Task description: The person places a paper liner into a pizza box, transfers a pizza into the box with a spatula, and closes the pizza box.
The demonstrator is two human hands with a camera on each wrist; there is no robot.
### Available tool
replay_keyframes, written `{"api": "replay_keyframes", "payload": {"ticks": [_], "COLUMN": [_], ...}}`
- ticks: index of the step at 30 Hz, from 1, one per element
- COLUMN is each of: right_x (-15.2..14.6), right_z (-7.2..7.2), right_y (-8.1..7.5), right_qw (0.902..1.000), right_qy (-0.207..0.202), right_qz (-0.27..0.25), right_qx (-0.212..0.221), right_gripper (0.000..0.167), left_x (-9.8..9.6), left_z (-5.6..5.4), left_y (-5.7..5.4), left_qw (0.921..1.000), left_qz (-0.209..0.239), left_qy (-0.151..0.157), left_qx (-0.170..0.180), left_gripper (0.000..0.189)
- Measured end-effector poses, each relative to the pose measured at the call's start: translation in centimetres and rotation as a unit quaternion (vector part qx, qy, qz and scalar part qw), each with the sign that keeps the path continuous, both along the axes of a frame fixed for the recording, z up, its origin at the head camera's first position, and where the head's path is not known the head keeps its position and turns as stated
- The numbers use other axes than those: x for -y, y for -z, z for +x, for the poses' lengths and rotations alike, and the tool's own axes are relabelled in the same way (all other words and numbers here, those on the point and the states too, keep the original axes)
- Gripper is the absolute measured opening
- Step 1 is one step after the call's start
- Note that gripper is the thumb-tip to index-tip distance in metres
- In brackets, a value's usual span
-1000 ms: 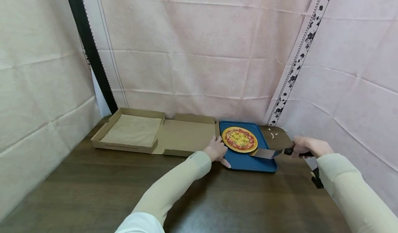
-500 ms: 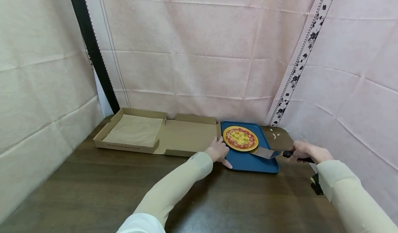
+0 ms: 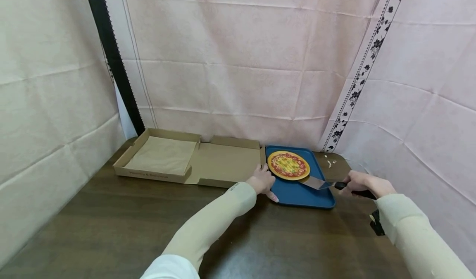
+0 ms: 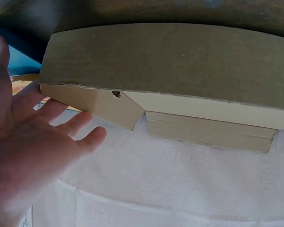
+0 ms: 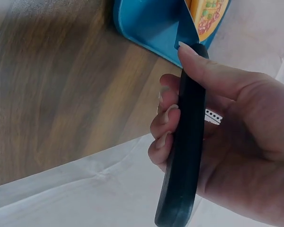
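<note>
A small round pizza [image 3: 288, 165] with a yellow crust lies toward the back of a blue tray [image 3: 299, 196]. My right hand [image 3: 360, 184] grips the black handle of a metal spatula [image 3: 313, 182]. Its blade reaches under the pizza's front right edge; how far under is hidden. In the right wrist view, fingers and thumb wrap the spatula handle [image 5: 182, 146]. My left hand [image 3: 262, 180] is at the tray's left edge, beside the box lid. Its fingers look loosely extended in the left wrist view, close to the cardboard flap [image 4: 104, 106]; contact with the tray is unclear.
An open cardboard pizza box [image 3: 148, 174] lies left of the tray, lined with paper [image 3: 160, 155], its lid [image 3: 223, 161] folded flat toward the tray. Small pale scraps [image 3: 329, 162] lie behind the tray's right side. Cloth curtains [image 3: 223, 64] enclose the brown table [image 3: 122, 225].
The whole scene shifts slightly to the right as the head view turns. My right hand has eased a little toward the tray, with the spatula's handle moving left. My left hand stays at the tray's edge.
</note>
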State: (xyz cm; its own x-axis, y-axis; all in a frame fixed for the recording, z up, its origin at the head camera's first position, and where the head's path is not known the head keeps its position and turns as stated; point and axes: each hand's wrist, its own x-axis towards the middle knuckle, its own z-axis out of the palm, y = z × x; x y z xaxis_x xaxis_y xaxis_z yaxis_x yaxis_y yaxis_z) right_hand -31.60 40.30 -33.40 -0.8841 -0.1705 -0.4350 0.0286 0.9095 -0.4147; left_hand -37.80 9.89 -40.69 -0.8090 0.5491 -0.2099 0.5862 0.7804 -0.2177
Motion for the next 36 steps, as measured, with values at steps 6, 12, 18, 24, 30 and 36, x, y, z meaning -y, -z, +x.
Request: {"api": "replay_keyframes", "payload": {"ticks": [6,12,18,24,30,36], "right_x": [0.2,-0.1,0.2,0.7,1.1,1.4], "right_z": [-0.2,-0.4,-0.9,-1.6,-1.7,-1.6], "right_y": [0.4,1.4,1.9,1.8,1.8,2.2], "right_qw": [0.9999,0.9997,0.9996,0.9992,0.9990,0.9992], "right_qy": [-0.002,0.002,-0.006,0.006,0.011,0.021], "right_qz": [0.008,0.015,0.014,0.037,0.042,0.035], "right_qx": [-0.006,-0.019,-0.024,-0.013,-0.013,-0.005], "right_gripper": [0.023,0.028,0.020,0.024,0.028,0.024], "left_x": [-0.2,-0.3,-0.3,-0.2,-0.2,-0.2], "left_z": [0.1,0.0,-0.2,-0.2,0.0,0.2], "left_y": [0.0,0.4,0.4,0.0,-0.4,-0.5], "left_qw": [0.9999,0.9999,1.0000,1.0000,0.9999,0.9998], "left_qz": [-0.016,-0.015,-0.009,0.001,-0.001,0.004], "left_qy": [0.000,0.000,-0.001,-0.003,-0.007,-0.009], "left_qx": [-0.001,0.002,0.002,0.001,0.010,0.018], "left_gripper": [0.083,0.083,0.081,0.077,0.073,0.071]}}
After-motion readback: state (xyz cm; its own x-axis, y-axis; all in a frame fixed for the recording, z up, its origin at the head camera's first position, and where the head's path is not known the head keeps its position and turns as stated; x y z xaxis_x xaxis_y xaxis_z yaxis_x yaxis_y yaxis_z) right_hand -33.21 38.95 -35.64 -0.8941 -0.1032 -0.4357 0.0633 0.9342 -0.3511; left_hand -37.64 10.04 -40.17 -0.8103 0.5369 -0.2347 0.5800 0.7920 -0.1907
